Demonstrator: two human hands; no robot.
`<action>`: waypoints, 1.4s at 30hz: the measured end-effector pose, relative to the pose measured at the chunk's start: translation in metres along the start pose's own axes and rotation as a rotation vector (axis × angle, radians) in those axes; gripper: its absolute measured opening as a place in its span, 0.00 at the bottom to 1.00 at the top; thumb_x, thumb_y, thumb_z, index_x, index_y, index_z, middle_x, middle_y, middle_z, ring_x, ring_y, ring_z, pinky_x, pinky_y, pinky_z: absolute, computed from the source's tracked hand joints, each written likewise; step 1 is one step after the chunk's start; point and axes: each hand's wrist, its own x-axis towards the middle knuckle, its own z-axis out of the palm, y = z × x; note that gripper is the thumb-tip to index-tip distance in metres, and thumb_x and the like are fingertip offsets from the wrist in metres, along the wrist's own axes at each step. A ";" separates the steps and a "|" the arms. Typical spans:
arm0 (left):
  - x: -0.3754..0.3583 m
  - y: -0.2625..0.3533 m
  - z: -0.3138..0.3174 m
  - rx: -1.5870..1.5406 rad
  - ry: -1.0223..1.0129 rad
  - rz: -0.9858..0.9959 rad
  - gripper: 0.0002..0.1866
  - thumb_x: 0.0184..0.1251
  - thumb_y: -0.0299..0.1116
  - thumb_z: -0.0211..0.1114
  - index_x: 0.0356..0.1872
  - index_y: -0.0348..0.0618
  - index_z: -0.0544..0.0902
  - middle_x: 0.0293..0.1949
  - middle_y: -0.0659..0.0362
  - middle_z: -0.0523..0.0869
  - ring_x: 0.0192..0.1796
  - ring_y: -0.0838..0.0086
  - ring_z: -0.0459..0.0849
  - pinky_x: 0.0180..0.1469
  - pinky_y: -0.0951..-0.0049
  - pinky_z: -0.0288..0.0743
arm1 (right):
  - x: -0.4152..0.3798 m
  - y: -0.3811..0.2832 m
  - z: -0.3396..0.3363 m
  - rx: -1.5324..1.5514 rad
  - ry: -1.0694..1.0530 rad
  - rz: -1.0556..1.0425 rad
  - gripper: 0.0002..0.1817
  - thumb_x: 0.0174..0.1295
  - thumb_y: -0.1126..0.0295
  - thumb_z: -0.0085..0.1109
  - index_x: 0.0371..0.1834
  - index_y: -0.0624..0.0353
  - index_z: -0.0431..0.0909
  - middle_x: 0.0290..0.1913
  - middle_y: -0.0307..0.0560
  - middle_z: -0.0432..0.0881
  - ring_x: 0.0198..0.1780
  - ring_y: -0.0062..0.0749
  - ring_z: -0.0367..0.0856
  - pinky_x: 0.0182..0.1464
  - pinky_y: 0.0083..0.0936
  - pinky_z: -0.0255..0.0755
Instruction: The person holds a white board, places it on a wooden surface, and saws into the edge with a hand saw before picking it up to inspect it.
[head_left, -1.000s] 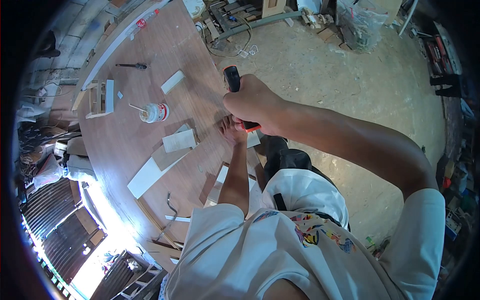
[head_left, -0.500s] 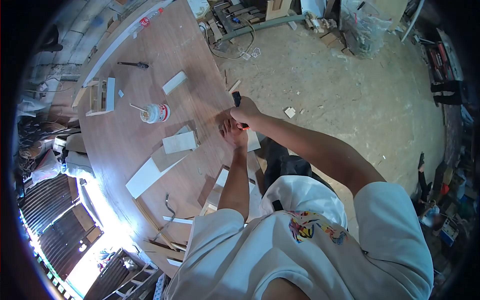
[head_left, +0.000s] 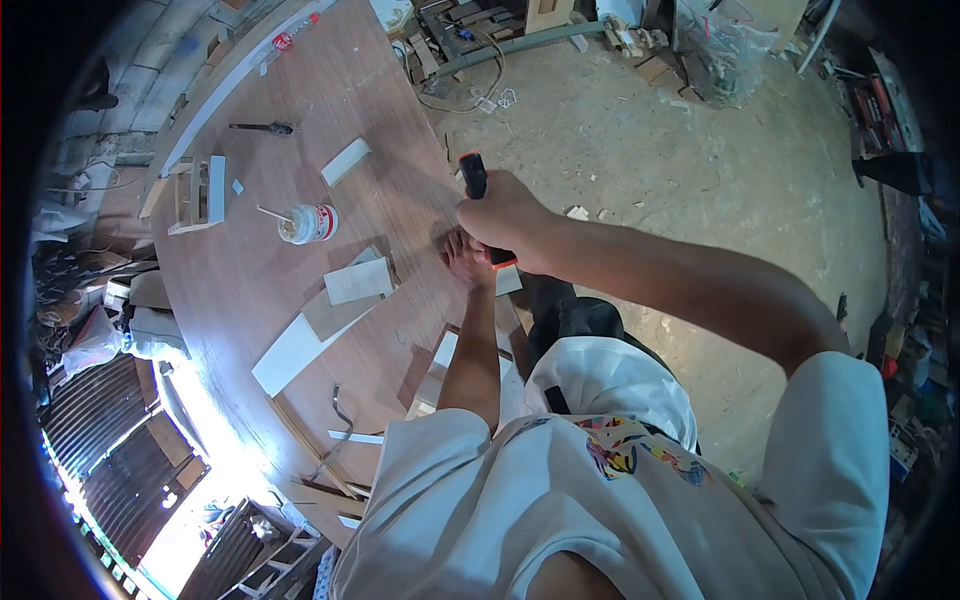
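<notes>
My right hand [head_left: 505, 212] is wrapped around a black tool handle with orange edging [head_left: 473, 174]. The tool's working end is hidden, so its kind cannot be told. Its lower black-and-orange end [head_left: 502, 257] shows below the fist, close to my left wrist. My left hand [head_left: 465, 262] lies by the edge of the wooden table [head_left: 400, 110], palm down with fingers spread. What is under its palm is hidden. Beside the left wrist, part of a pale board [head_left: 509, 280] shows at the table edge.
On the table are a jar with a stick [head_left: 308, 224], white-faced blocks [head_left: 358, 281], a small block [head_left: 346, 161], a brush-like tool [head_left: 262, 128] and a small wooden frame [head_left: 199, 195]. A plastic bottle [head_left: 283, 41] lies far left. Wood scraps [head_left: 577, 213] litter the floor.
My right hand has turned and shifted slightly, with its elbow swung outward to the right. More of the tool's orange edging shows. My left hand has stayed in place.
</notes>
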 end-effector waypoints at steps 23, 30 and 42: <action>0.016 0.010 -0.018 -0.069 0.014 0.042 0.13 0.52 0.42 0.61 0.34 0.47 0.74 0.37 0.56 0.75 0.44 0.59 0.75 0.44 0.58 0.64 | 0.096 0.079 -0.015 -0.197 0.166 -0.096 0.03 0.51 0.80 0.46 0.29 0.61 0.67 0.17 0.46 0.71 0.14 0.29 0.71 0.14 0.29 0.64; -0.001 -0.015 0.014 -0.087 0.106 0.098 0.16 0.50 0.46 0.61 0.36 0.49 0.77 0.39 0.58 0.77 0.46 0.62 0.76 0.45 0.59 0.65 | 0.027 0.047 -0.012 -0.248 0.108 -0.212 0.03 0.52 0.78 0.45 0.30 0.60 0.66 0.18 0.43 0.69 0.15 0.27 0.68 0.16 0.27 0.63; 0.014 0.011 -0.014 0.019 0.024 0.000 0.05 0.53 0.35 0.60 0.25 0.48 0.74 0.30 0.57 0.77 0.40 0.62 0.77 0.42 0.60 0.65 | -0.059 -0.030 -0.014 -0.127 -0.033 0.038 0.03 0.56 0.77 0.47 0.30 0.56 0.65 0.19 0.38 0.67 0.15 0.24 0.66 0.16 0.25 0.61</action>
